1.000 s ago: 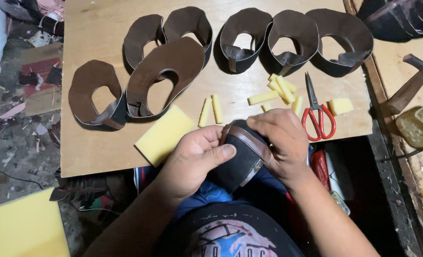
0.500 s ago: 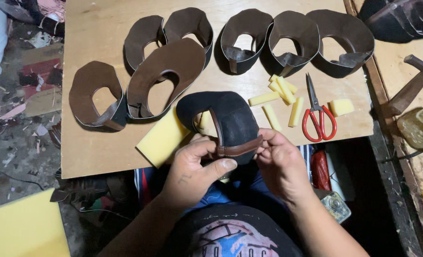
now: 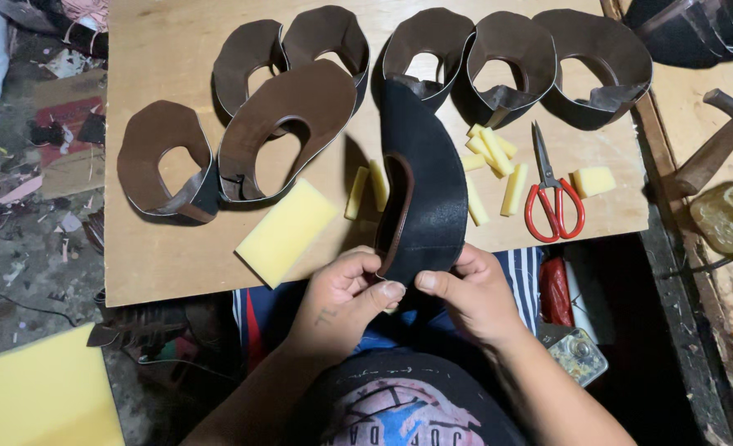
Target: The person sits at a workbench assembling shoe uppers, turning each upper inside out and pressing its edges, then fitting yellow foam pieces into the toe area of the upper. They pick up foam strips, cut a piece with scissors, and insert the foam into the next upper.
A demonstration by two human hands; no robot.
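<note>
My left hand [image 3: 343,296] and my right hand [image 3: 470,293] both pinch the near end of a dark leather shoe upper [image 3: 424,186] with a brown inner edge. I hold it upright over the front edge of the wooden board [image 3: 168,264], so it stretches away from me. Several brown leather uppers lie on the board beyond it, such as one upper [image 3: 280,124] at the centre left and another [image 3: 164,161] further left. A yellow foam block [image 3: 286,231] lies just left of my hands.
Small yellow foam strips [image 3: 498,161] and red-handled scissors [image 3: 552,194] lie right of the held piece, with a foam cube [image 3: 593,180]. A hammer [image 3: 717,140] rests on the right bench. A large yellow foam sheet [image 3: 40,396] lies on the littered floor.
The leather piece was bunched up between both hands over my lap. Now it is unfolded and held stretched out over the board, gripped only at its near end.
</note>
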